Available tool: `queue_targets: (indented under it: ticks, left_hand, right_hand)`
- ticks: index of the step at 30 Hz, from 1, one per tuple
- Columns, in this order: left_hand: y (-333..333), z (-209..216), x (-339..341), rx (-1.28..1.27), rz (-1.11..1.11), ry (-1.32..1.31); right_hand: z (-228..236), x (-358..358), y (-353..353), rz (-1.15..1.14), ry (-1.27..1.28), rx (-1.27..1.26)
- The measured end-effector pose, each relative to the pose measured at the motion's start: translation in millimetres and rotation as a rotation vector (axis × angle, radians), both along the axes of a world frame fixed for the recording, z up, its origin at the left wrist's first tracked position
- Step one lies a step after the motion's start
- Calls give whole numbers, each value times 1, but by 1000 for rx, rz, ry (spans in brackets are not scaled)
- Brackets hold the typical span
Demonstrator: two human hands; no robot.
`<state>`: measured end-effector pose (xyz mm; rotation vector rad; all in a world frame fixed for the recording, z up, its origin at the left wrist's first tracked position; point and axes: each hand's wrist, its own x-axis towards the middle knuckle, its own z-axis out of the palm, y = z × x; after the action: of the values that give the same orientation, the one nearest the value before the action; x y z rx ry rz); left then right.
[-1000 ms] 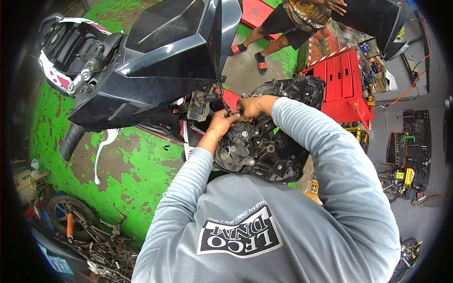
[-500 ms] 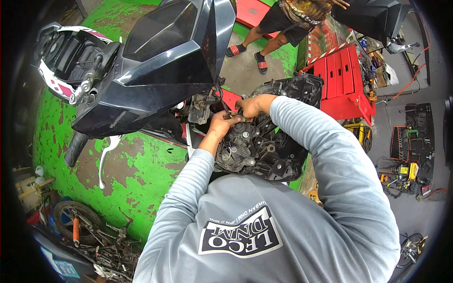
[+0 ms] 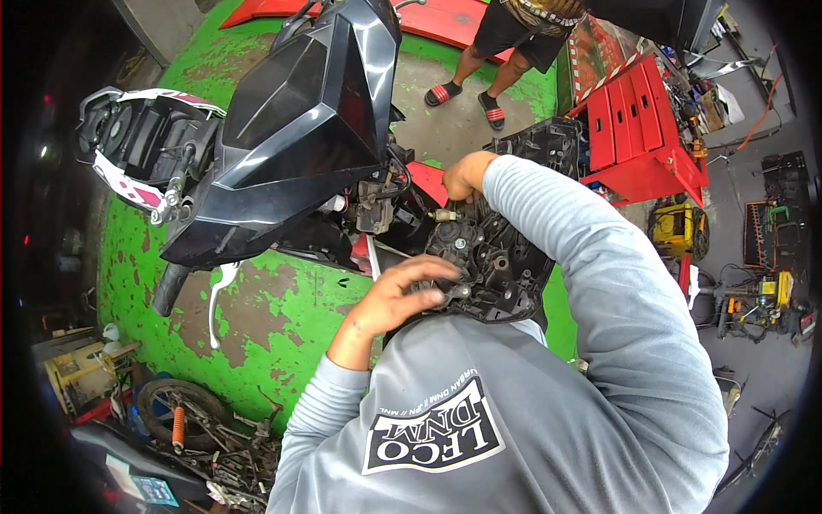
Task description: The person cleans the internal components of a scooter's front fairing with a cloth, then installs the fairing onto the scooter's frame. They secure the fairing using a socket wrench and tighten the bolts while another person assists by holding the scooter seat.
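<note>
A black headlight assembly [image 3: 505, 270] lies with its moulded, bolted back facing up, close against my chest. My left hand [image 3: 398, 295] is over its near left part, thumb and fingers spread apart with nothing between them. At the far left edge of the assembly, the curled fingers of my right hand [image 3: 467, 177] grip it; their tips are hidden. Just below that hand sits a small pale connector [image 3: 443, 216]. To the left stands a motorcycle with a glossy black front fairing [image 3: 295, 163], its wiring and a grey box-like part [image 3: 372, 214] exposed beside the assembly.
A white brake lever [image 3: 223, 304] sticks out from the motorcycle over the worn green floor [image 3: 282, 300]. Far right is a red tool cabinet [image 3: 629, 120], with a yellow machine [image 3: 679, 230] below it. Another person in red-strapped slides [image 3: 491, 111] stands ahead. Bike parts [image 3: 197, 420] lie lower left.
My left hand has left the connector and come back toward my chest, its fingers opening. My right hand has shifted slightly farther away along the assembly. The view has shifted a little.
</note>
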<state>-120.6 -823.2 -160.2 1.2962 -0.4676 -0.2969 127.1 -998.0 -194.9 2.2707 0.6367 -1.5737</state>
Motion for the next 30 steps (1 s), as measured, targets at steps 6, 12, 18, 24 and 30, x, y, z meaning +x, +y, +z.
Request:
queue_targets:
  ticks: [6, 12, 18, 24, 30]
  left_hand:
    - [-28, 66, 13, 146, -137, -188]
    - [-33, 78, 13, 243, -125, -276]
    - [4, 69, -7, 266, 169, -202]
    - [6, 38, -26, 74, 366, -55]
    - [-9, -1, -49, -396, 576, 96]
  right_hand:
    - [66, 15, 19, 72, -139, 15]
    - [92, 63, 15, -133, -308, 201]
    - [240, -11, -32, -491, -695, 1499]
    - [51, 21, -228, -1648, -1227, 2008]
    - [-122, -69, -183, -1836, -97, 1013]
